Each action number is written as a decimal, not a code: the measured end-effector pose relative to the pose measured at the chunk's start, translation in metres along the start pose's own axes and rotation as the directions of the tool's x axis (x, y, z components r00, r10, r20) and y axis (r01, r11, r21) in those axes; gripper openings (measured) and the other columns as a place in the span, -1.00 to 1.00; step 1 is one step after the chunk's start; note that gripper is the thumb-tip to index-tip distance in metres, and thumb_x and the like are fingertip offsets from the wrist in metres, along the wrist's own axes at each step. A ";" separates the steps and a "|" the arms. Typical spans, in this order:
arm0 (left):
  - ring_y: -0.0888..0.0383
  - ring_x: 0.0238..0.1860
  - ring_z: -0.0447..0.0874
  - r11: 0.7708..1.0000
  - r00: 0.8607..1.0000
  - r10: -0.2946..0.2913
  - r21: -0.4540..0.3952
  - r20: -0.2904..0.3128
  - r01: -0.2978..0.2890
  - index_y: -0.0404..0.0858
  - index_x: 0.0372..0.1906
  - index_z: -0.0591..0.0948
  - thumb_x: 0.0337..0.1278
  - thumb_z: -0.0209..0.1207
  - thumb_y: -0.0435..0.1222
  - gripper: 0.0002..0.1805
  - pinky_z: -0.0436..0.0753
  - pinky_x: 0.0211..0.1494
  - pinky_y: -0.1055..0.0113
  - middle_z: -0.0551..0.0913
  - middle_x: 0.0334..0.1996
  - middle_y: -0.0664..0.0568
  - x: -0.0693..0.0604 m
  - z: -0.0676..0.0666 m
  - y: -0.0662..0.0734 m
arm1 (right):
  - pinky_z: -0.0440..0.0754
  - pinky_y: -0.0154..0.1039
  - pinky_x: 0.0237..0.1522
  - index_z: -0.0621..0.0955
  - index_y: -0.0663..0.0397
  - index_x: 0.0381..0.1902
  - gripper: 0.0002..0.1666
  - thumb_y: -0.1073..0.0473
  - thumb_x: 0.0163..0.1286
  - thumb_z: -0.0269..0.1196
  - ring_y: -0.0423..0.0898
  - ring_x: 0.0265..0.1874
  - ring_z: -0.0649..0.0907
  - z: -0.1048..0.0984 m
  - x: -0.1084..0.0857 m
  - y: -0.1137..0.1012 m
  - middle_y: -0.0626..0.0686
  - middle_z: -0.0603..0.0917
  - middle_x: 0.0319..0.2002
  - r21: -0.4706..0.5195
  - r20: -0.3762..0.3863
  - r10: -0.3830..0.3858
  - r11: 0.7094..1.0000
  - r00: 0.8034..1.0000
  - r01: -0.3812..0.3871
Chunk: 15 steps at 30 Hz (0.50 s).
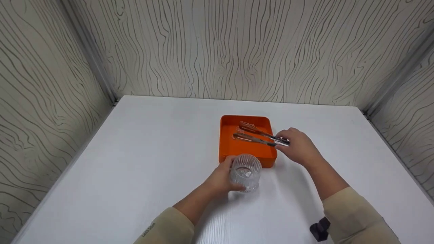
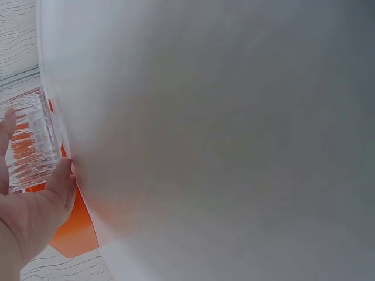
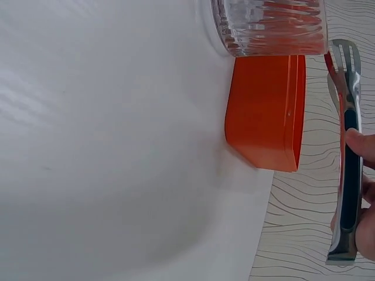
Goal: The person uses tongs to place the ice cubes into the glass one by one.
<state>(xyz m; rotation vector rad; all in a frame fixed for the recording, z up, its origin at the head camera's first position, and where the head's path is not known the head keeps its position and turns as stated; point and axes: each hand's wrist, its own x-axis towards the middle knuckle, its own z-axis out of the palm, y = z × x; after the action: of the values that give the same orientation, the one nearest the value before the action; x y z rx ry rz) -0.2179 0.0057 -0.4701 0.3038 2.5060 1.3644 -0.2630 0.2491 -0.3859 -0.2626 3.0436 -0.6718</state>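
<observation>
Beige sleeves (image 1: 359, 213) closest, bottom of the frame. Glass (image 1: 245, 173) just below centre, gripped in the left hand (image 1: 220, 178), fingers curled round its side; can't tell if lifted. Tongs (image 1: 256, 139) to the upper right, pinched by the right hand (image 1: 298, 145), tips apart over an orange box (image 1: 234, 149). Might clink glass on box from crowding its near wall, or snag tongs on the rim from dipping too low. Black lump (image 1: 319, 229) lower right, beside a sleeve; white table (image 1: 152, 152) underneath.
</observation>
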 end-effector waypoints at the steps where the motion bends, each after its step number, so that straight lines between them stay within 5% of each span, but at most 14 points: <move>1: 0.14 0.18 0.35 1.000 1.000 -0.002 -0.004 0.000 0.002 0.24 0.13 0.22 -0.40 0.48 -0.13 -0.11 0.35 0.24 0.04 0.41 0.10 0.27 0.000 0.000 0.000 | 0.56 0.00 -0.09 0.58 0.05 -0.07 -0.68 0.14 0.21 0.27 0.04 -0.21 0.50 0.002 0.002 -0.002 0.09 0.53 -0.22 -0.004 0.001 0.017 1.000 1.000 -0.017; 12: 0.15 0.16 0.36 0.999 1.000 -0.010 -0.033 0.003 0.011 0.29 0.11 0.22 -0.43 0.49 -0.12 -0.12 0.36 0.23 0.03 0.41 0.08 0.29 0.002 0.001 -0.002 | 0.57 -0.02 -0.19 0.58 0.06 -0.08 -0.67 0.11 0.20 0.27 0.06 -0.24 0.44 0.022 0.020 -0.022 0.11 0.49 -0.26 -0.110 -0.013 0.091 0.990 0.996 -0.092; 15: 0.14 0.15 0.37 0.999 1.000 0.028 -0.019 0.001 -0.028 0.23 0.13 0.23 -0.44 0.50 -0.14 -0.10 0.35 0.24 0.04 0.42 0.08 0.25 0.002 0.001 -0.003 | 0.57 -0.01 -0.22 0.58 0.06 -0.08 -0.69 0.13 0.21 0.26 0.07 -0.25 0.44 0.028 0.023 -0.024 0.12 0.49 -0.26 -0.152 -0.023 0.093 0.984 0.995 -0.096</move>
<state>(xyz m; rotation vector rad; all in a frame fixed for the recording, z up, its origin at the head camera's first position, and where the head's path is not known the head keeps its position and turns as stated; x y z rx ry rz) -0.2199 0.0052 -0.4733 0.3366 2.4956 1.3971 -0.2809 0.2121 -0.4007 -0.1137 3.1027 -0.4383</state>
